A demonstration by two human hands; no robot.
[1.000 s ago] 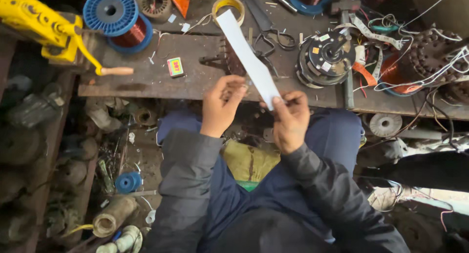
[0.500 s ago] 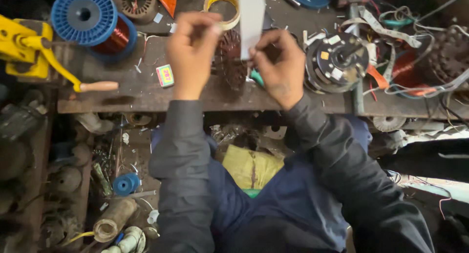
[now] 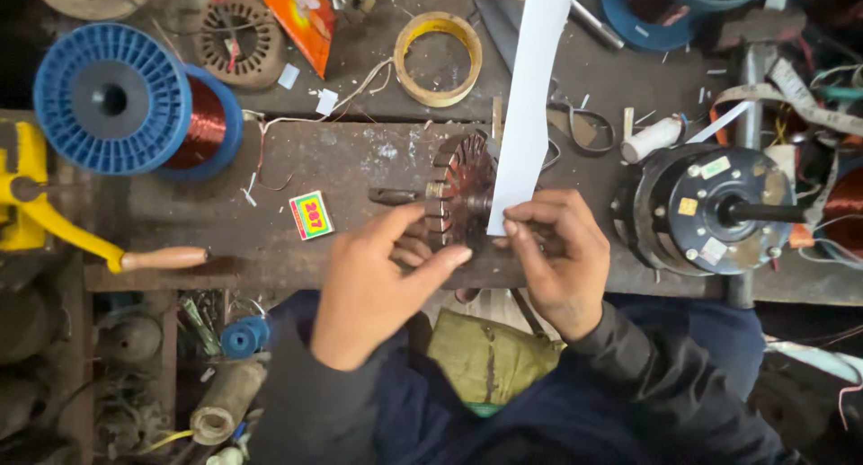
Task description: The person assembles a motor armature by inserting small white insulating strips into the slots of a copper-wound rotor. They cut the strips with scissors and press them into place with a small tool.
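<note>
While both hands work close to the body at the bench edge, the left hand (image 3: 373,290) cups the slotted motor core (image 3: 460,200) with loosely curled fingers, and the right hand (image 3: 557,258) pinches the white paper strip's (image 3: 530,106) lower end against it. Judging by this, insulation is being fitted; next it needs feeding into a slot. Half a second ago the hands were raised farther over the bench; now they sit lower.

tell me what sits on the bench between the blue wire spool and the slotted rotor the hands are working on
In the head view, a small colourful matchbox-like box lies on the bench between the blue wire spool and the slotted rotor, plus stray wire and paper scraps.
</note>
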